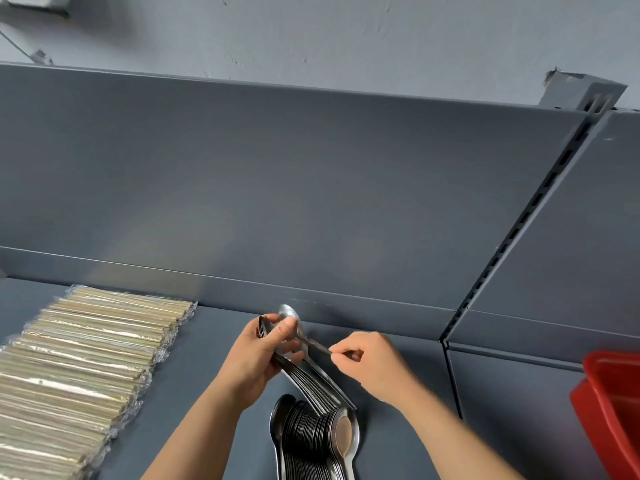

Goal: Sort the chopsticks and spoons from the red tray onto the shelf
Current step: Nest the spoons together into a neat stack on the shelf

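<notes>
Spoons lie nearest, at the bottom middle of the frame: a stacked pile of spoons point(311, 441), dark and shiny, bowls nested one in the next on the grey shelf point(398, 427).

Just above it, the left hand point(256, 355) is closed around a second bunch of spoons point(311, 379). Its thumb and fingers wrap the bowl end, and the handles fan down toward the pile. The right hand point(367, 362) pinches the handle of one single spoon point(298, 327) between thumb and finger, with the other fingers curled in. That spoon's bowl sticks up by the left thumb, near the low back edge of the shelf.

These spoons look like metal, so I think they are hard, stiff and smooth. A bunch may slide apart if held loosely, and it will be heavier than one spoon. Squeezing the bowls together, as the left hand does, seems a good place to hold. One spoon is light, so a pinch on the thin handle should do.

At the lower left, wrapped chopsticks point(79, 368) lie in neat rows in clear plastic. At the lower right edge, a corner of the red tray point(609, 403) shows; I cannot see what is inside.

Flat and bare, the shelf has lots of room between the chopsticks and the tray. Behind it stands a tall grey back panel point(311, 188), with a slotted post point(530, 209) at the right and a pale wall point(311, 32) above.
</notes>
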Demonstrator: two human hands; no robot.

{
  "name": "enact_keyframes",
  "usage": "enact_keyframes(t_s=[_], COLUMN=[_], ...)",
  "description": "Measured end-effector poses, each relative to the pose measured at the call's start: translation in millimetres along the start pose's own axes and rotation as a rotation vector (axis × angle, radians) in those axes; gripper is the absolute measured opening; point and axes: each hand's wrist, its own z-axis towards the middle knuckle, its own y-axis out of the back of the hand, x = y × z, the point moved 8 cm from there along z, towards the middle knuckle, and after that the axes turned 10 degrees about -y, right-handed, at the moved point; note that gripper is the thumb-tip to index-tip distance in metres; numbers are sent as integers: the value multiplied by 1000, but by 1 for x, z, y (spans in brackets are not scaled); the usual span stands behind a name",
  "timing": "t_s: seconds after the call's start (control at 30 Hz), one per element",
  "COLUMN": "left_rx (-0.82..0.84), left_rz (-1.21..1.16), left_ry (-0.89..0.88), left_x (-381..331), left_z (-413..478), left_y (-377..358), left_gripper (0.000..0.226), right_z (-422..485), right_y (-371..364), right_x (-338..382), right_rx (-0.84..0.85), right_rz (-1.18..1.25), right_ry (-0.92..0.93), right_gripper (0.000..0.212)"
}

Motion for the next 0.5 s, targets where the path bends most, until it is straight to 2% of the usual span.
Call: enact_keyframes(t_s=[0.1,0.17,0.2,0.27,0.37,0.43,0.5], left_rx=[87,36,-6,-95,-174,-199,-199], left_rz=[50,50,54,48,-18,-53,-71], left_ry=[-36,-57,-59,-37,1,30,43], left_x=[-5,-7,-7,-7,-8,-9,-11], left_z=[-2,-1,0,-1,-4,-6,-8], left_y=[-11,-7,-2,11,28,34,37], left_gripper=[37,24,16,8,9,13,16], right_z=[-1,-1,0,5,9,9,10], right_y=[-5,-10,-11,-7,-15,-26,-29], right_x=[12,15,13,3,-7,-10,-7], right_rx=[43,119,134,105,107,125,81], right_rz=[-13,27,52,35,-122,-285,-390], right_ry=[41,34,7,-67,-119,-145,-124], right_gripper=[15,18,26,33,13,19,13])
